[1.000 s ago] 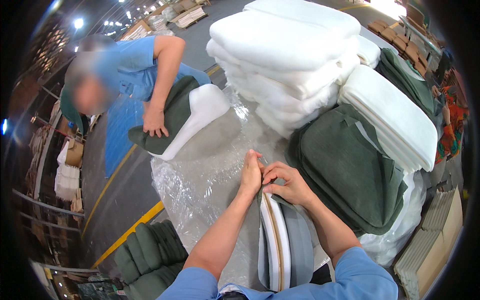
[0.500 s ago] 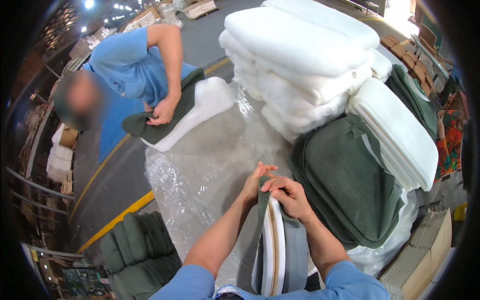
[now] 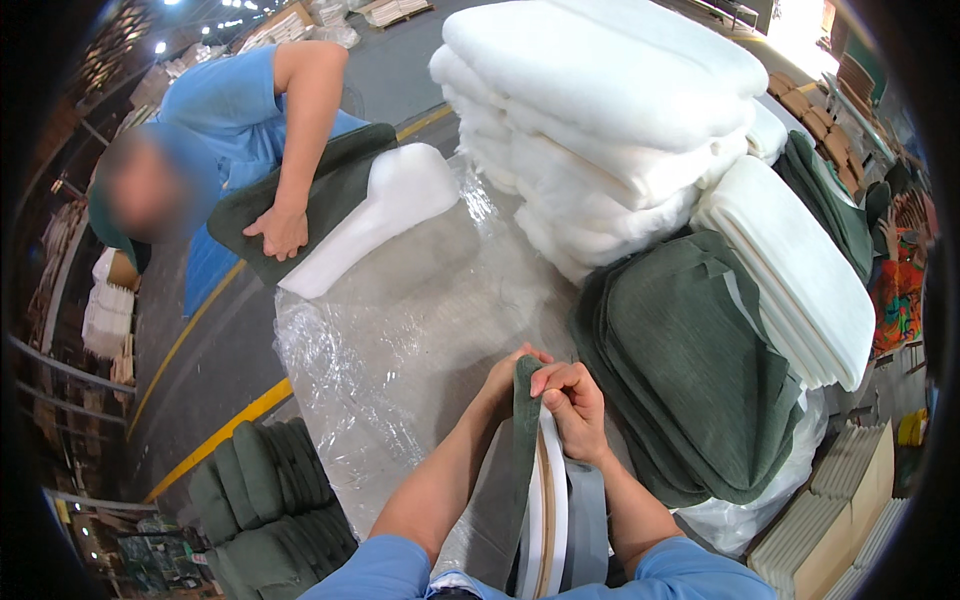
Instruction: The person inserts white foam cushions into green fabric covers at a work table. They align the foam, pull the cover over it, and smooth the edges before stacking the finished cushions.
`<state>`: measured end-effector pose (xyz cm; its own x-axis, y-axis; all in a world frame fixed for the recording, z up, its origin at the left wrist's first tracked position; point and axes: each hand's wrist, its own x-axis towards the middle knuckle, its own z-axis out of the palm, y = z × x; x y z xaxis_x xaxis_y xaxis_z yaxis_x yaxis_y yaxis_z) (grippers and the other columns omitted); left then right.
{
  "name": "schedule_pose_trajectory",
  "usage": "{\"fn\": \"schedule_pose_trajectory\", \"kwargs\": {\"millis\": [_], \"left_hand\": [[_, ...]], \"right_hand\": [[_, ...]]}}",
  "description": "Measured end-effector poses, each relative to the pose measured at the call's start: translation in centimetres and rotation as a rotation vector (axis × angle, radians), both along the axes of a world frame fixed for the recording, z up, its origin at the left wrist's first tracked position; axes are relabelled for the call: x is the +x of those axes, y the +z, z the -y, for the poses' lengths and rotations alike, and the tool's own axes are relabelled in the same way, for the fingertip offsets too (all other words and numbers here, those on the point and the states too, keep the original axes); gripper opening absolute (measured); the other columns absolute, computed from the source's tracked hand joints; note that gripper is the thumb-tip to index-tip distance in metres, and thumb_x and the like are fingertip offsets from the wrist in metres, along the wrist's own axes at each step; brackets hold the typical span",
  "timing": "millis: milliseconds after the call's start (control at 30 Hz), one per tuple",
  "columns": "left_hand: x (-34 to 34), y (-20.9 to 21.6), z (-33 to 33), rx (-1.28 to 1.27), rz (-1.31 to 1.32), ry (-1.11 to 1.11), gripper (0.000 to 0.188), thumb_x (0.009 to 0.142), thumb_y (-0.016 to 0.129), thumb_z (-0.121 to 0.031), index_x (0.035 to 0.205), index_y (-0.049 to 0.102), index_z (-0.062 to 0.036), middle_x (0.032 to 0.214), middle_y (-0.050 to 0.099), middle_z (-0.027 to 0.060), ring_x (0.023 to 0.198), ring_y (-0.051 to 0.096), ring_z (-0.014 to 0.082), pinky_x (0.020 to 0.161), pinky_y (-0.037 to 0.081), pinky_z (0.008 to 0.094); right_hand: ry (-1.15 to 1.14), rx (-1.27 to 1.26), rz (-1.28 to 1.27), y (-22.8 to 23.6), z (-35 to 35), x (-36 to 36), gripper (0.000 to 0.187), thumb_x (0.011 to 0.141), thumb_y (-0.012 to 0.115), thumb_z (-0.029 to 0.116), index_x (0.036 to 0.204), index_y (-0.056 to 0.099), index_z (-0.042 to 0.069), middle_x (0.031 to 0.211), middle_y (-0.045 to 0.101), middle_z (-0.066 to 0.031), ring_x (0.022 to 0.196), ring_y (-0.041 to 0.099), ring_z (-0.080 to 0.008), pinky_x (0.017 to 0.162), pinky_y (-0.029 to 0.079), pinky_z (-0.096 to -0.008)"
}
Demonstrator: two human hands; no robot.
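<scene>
A padded panel point(image 3: 558, 500) stands on edge close to my body, its white foam and a thin brown board layer showing along the rim. A dark green fabric cover point(image 3: 525, 430) wraps its left side and top corner. With fingers curled and thumb pressed in, my right hand point(image 3: 575, 405) grips the cover's edge at that top corner. My left hand point(image 3: 508, 375) holds the cover from the other side, its fingers partly hidden by the fabric. Grey material point(image 3: 587, 520) hangs on the panel's right side.
A pile of dark green covers point(image 3: 680, 350) lies right of my hands. White batting point(image 3: 590, 90) is stacked high behind, beside white foam pads point(image 3: 790, 270). Across the plastic-wrapped table point(image 3: 400, 330), a co-worker's hand point(image 3: 280, 232) presses green fabric near a white foam piece point(image 3: 385, 215).
My right hand has shifted slightly down at the corner, and the green cover stands straighter along the panel's left side. The co-worker's hand has moved left, flattening the green fabric.
</scene>
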<state>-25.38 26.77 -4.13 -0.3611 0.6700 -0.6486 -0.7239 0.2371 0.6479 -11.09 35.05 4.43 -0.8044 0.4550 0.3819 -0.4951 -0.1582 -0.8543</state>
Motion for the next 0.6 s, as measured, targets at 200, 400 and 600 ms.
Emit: {"fn": "schedule_pose_trajectory", "kwargs": {"millis": [200, 400, 600], "left_hand": [[3.7, -2.1, 1.2, 0.27, 0.19, 0.113, 0.03, 0.103, 0.061, -0.033, 0.102, 0.07, -0.0041, 0.098, 0.069, 0.0063, 0.088, 0.066, 0.0171, 0.076, 0.055, 0.0334], [10.8, -3.5, 3.0, 0.426, -0.043, 0.113, 0.03, 0.098, 0.069, -0.033, 0.113, 0.067, -0.0064, 0.107, 0.068, 0.0034, 0.097, 0.065, 0.0139, 0.079, 0.055, 0.0317], [18.7, -1.0, 8.5, 0.41, -0.012, -0.027, 0.037, 0.096, 0.072, -0.031, 0.121, 0.063, -0.0057, 0.115, 0.065, 0.0042, 0.105, 0.062, 0.0159, 0.084, 0.055, 0.0345]], "right_hand": [[-0.072, 0.03, 0.032, 1.9, 0.9, 2.4, 0.016, 0.107, 0.063, 0.017, 0.099, 0.053, 0.007, 0.102, 0.065, -0.0089, 0.089, 0.056, -0.0121, 0.103, 0.044, -0.0356], [-0.146, 0.088, -0.033, 4.6, 1.6, 4.9, 0.014, 0.107, 0.063, 0.014, 0.101, 0.054, 0.005, 0.103, 0.064, -0.0116, 0.082, 0.052, -0.0099, 0.076, 0.045, -0.0245], [-0.118, 0.096, -0.079, 8.0, 3.0, 6.0, 0.008, 0.105, 0.062, 0.007, 0.101, 0.056, 0.003, 0.105, 0.068, -0.0136, 0.083, 0.056, -0.0125, 0.076, 0.047, -0.0268]]}}
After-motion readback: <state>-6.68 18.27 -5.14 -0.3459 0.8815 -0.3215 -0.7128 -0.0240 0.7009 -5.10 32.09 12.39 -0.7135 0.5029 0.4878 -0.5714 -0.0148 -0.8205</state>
